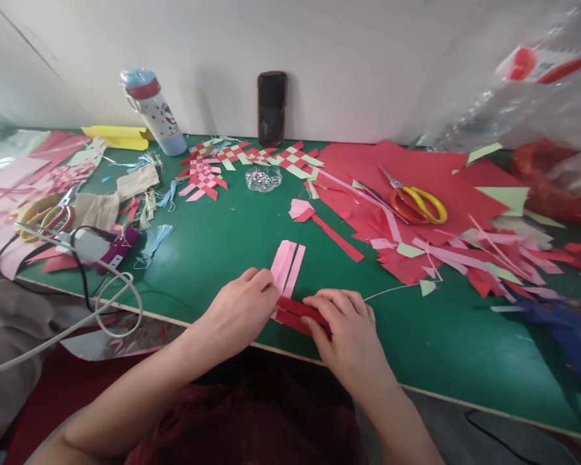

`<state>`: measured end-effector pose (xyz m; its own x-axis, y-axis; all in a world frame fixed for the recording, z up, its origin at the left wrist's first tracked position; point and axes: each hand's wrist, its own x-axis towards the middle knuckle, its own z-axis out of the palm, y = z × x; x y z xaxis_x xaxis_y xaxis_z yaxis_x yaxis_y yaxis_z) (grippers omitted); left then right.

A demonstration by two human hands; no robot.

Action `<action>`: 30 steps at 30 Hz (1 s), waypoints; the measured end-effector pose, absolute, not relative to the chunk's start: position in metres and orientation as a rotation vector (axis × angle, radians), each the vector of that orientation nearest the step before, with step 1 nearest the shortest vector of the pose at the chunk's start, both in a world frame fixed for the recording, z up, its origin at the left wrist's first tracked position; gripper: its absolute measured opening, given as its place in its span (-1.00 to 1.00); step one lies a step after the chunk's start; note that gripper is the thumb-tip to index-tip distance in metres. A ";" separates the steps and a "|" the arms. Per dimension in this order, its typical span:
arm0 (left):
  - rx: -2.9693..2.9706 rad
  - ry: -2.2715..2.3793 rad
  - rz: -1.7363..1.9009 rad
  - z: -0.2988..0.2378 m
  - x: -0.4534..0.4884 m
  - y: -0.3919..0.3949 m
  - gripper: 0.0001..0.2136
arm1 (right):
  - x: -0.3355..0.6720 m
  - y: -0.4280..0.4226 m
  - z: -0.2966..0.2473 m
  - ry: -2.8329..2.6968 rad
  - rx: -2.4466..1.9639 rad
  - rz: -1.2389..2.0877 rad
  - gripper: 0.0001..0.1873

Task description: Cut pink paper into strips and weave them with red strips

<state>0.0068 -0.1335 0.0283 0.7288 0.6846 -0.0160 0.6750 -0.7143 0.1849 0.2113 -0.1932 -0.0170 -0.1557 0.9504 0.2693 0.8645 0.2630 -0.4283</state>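
Note:
Pink slit paper [281, 261] and red slit paper [290, 315] cross each other near the table's front edge. My left hand [244, 310] is closed, its fingertips pinching the papers where they meet; its fingers hide the crossing. From the right, my right hand [346, 323] grips the red paper between thumb and fingers. Beyond them lies a small folded pink and red piece [303, 210] with a long red strip. Farther back sit woven red, pink and green paper pieces [203, 177] and a clear dish of beads [263, 178].
Scissors [419, 201] rest on red sheets and paper scraps at right. A phone [272, 106] and a bottle [157, 116] stand at the wall. Tassels [157, 242], cables and more scissors [41, 216] lie left. A blue object [556, 329] is at far right.

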 end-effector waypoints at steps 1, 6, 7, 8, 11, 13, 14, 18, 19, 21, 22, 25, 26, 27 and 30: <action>2.697 1.133 0.087 0.028 0.008 -0.134 -0.87 | 0.211 -0.193 -0.017 -2.062 -1.639 0.237 -0.83; 2.442 1.067 0.311 0.022 0.012 -0.132 -0.85 | 0.211 -0.193 -0.014 -2.076 -1.654 0.253 -0.83; 2.412 1.043 0.335 0.019 0.012 -0.131 -0.83 | 0.211 -0.194 -0.014 -2.077 -1.656 0.253 -0.83; 2.390 1.030 0.350 0.017 0.012 -0.130 -0.81 | 0.210 -0.194 -0.013 -2.079 -1.657 0.251 -0.83; 2.344 1.034 0.379 0.010 0.012 -0.129 -0.76 | 0.210 -0.193 -0.011 -2.078 -1.652 0.256 -0.85; 2.309 1.034 0.404 0.007 0.012 -0.128 -0.75 | 0.209 -0.191 -0.009 -2.073 -1.665 0.268 -0.91; 2.290 1.027 0.416 0.007 0.011 -0.129 -0.76 | 0.209 -0.190 -0.007 -2.075 -1.676 0.275 -0.93; 2.218 1.016 0.411 0.007 0.010 -0.128 -0.76 | 0.206 -0.186 -0.002 -2.120 -1.712 0.288 -0.90; 2.203 1.019 0.401 0.008 0.010 -0.128 -0.75 | 0.205 -0.186 -0.001 -2.135 -1.716 0.287 -0.89; 2.180 1.018 0.391 0.009 0.009 -0.128 -0.72 | 0.204 -0.185 0.002 -2.165 -1.723 0.273 -0.88; 2.176 1.012 0.393 0.009 0.009 -0.127 -0.70 | 0.203 -0.185 0.003 -2.180 -1.728 0.259 -0.86; 2.172 0.985 0.412 0.008 0.008 -0.128 -0.71 | 0.203 -0.186 0.007 -2.227 -1.717 0.209 -0.84; 2.171 0.980 0.423 0.007 0.008 -0.129 -0.72 | 0.203 -0.186 0.009 -2.237 -1.700 0.202 -0.85; 2.170 0.978 0.429 0.006 0.007 -0.129 -0.74 | 0.202 -0.186 0.012 -2.239 -1.679 0.205 -0.85; 2.163 0.974 0.424 0.005 0.007 -0.129 -0.77 | 0.202 -0.185 0.021 -2.190 -1.636 0.291 -0.84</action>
<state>0.0072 -0.1295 0.0049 0.6609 0.7504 0.0050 0.5153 -0.4586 0.7240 0.2018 -0.1853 0.0215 -0.2425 0.9527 0.1834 0.8718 0.2969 -0.3896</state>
